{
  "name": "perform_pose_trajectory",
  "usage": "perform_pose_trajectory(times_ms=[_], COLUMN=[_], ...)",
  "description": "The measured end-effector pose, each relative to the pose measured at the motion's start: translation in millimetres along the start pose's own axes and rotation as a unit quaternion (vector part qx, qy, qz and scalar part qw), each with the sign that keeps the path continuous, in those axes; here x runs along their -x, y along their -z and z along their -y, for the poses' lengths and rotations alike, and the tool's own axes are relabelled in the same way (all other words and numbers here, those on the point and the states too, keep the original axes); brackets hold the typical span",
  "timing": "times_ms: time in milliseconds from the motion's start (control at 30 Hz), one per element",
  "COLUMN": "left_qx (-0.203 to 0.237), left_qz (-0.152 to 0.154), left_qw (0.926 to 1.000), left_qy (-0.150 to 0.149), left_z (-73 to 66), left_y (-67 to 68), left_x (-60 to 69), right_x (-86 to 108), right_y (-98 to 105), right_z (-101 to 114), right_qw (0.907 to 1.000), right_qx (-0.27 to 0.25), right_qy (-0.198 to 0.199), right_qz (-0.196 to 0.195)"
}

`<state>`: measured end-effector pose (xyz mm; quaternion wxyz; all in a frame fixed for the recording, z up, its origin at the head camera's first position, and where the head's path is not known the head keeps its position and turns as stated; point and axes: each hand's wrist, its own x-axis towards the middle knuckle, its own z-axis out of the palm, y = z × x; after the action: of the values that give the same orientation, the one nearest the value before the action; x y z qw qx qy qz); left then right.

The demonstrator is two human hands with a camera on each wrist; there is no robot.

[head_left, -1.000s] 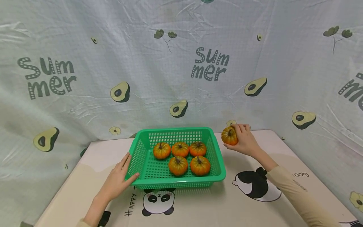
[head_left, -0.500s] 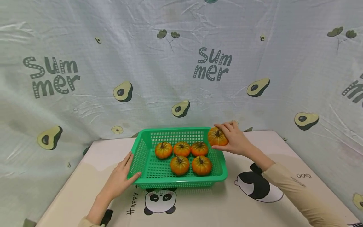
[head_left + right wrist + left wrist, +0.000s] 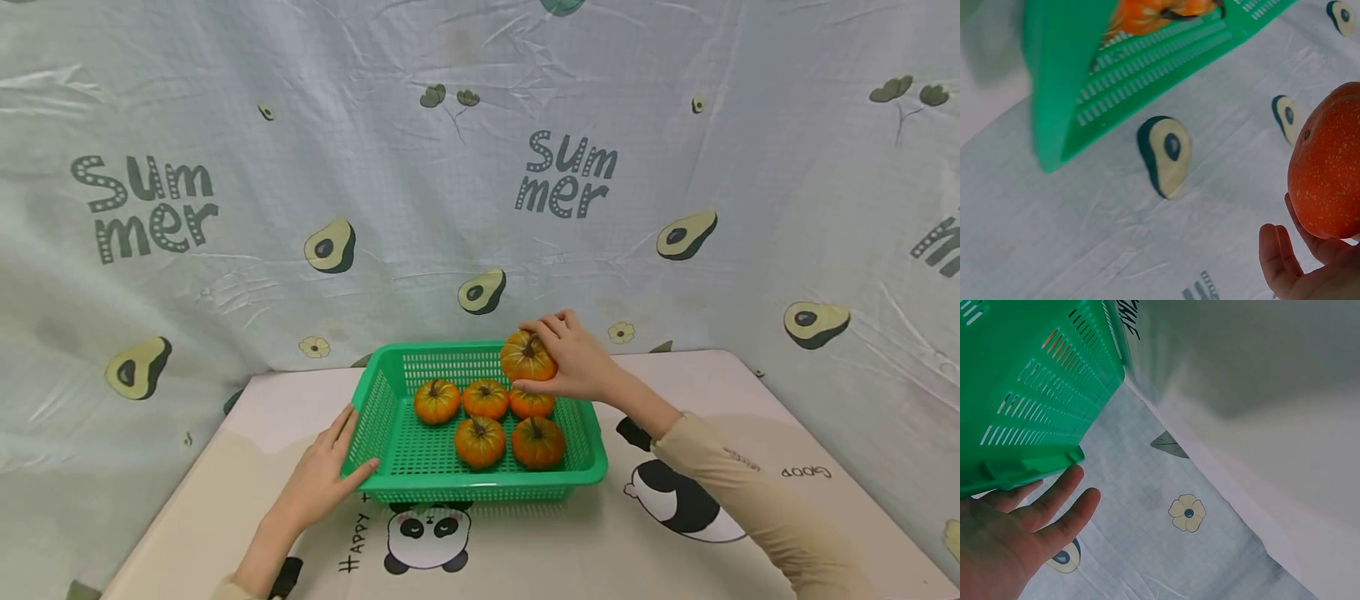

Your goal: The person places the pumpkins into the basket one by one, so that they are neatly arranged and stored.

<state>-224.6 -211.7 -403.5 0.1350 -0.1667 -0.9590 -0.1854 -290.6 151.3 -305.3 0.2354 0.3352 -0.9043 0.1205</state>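
My right hand (image 3: 579,360) grips a small orange pumpkin (image 3: 525,358) with a dark stem, above the back right part of a green plastic basket (image 3: 480,481). In the right wrist view the smooth orange underside of this pumpkin (image 3: 1329,169) shows at the right edge. Several similar pumpkins sit inside the basket, among them a front right pumpkin (image 3: 537,442) and a back left pumpkin (image 3: 437,402). The held one partly hides the back right pumpkin (image 3: 531,405). My left hand (image 3: 318,475) rests against the basket's left end, its fingers fairly straight at the rim.
The basket stands on a pale table (image 3: 570,554) printed with pandas and lettering. Behind and beside it hangs a light cloth (image 3: 405,208) with avocado prints. Inside the basket, bare floor (image 3: 412,446) shows at the front left.
My right hand has carried the pumpkin leftward, from right of the basket to over its back right part. The left hand stays at the basket's left end.
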Motion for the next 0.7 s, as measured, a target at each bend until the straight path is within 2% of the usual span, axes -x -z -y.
perform_pose_trajectory(times_ms=[267, 467, 700], left_qx=[0.002, 0.003, 0.002], left_qz=[0.001, -0.003, 0.000], left_qw=[1.0000, 1.0000, 1.0000], left_qy=[-0.003, -0.004, -0.002], left_z=[1.2, 0.8, -0.5], left_y=[-0.7, -0.2, 0.9], left_x=[0.0, -0.4, 0.8], right_x=[-21.1, -34.9, -44.6], right_y=[-6.2, -20.0, -41.8], right_z=[24.3, 37.8, 54.7], right_qw=[0.9997, 0.9989, 0.9974], right_qx=[-0.015, -0.038, -0.023], right_qy=[-0.013, 0.009, 0.038], right_qz=[0.012, 0.026, 0.057])
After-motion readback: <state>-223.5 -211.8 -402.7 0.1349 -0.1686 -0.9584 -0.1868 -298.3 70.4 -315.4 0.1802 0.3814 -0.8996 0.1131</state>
